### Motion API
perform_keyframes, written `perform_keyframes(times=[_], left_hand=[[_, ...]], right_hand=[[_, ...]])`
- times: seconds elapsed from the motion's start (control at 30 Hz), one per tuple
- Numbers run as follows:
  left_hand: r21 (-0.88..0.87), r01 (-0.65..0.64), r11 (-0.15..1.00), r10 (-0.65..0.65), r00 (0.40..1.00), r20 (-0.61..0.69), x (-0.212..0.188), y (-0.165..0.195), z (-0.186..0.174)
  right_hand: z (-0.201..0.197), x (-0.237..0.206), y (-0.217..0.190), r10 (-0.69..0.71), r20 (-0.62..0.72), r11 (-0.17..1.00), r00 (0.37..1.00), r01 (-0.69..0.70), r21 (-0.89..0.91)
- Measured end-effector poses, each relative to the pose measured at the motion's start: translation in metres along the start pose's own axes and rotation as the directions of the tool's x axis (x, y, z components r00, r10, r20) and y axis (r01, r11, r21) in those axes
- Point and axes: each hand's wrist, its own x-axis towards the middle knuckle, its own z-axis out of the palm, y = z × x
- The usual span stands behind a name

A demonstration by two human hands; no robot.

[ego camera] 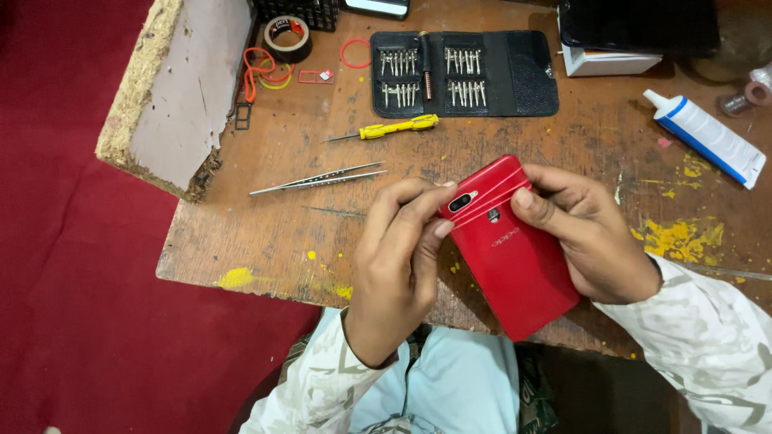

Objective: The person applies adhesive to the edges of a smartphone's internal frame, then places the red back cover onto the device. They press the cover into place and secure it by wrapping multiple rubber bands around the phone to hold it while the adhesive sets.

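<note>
Both hands [490, 241] pinch a glossy red phone [511, 257], back up, camera end outward.

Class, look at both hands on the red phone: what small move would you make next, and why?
Probably work a left hand fingernail along the top edge of the red phone. Its fingertips already pinch beside the camera, the right hand steadies the other side, and the tweezers lie untouched.

Glossy red phone [515, 257] (plastic-looking) over scuffed wooden table [265, 233].
</note>
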Motion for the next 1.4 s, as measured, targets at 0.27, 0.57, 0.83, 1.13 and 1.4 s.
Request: perform_keyframes(times=[0.27, 0.57, 0.83, 1.13, 1.4], left_hand=[[0.046, 0.030, 0.998, -0.026, 0.996, -0.081, 0.000, 0.001, 0.006], [0.099, 0.005, 0.995, 0.000, 0.999, -0.049, 0.002, 0.005, 0.013], [0.059, 0.039, 0.997, -0.038, 0.999, -0.017, 0.005, 0.000, 0.014], [-0.071, 0.097, 0.993, -0.098, 0.995, 0.000, 0.010, -0.006, 0.012], [-0.052, 0.136, 0.989, -0.138, 0.990, -0.037, 0.009, -0.012, 0.009]], right_hand=[[0.001, 0.004, 0.006, -0.075, -0.100, 0.997, 0.992, 0.077, 0.019], [-0.001, 0.004, 0.010, -0.106, -0.064, 0.991, 0.992, 0.111, 0.080], [-0.003, 0.005, 0.012, -0.118, -0.068, 0.989, 0.991, 0.124, 0.086], [-0.003, 0.010, 0.014, -0.118, -0.078, 0.991, 0.990, 0.123, 0.060], [-0.004, 0.012, 0.015, -0.065, -0.081, 0.997, 0.995, 0.068, 0.032]])
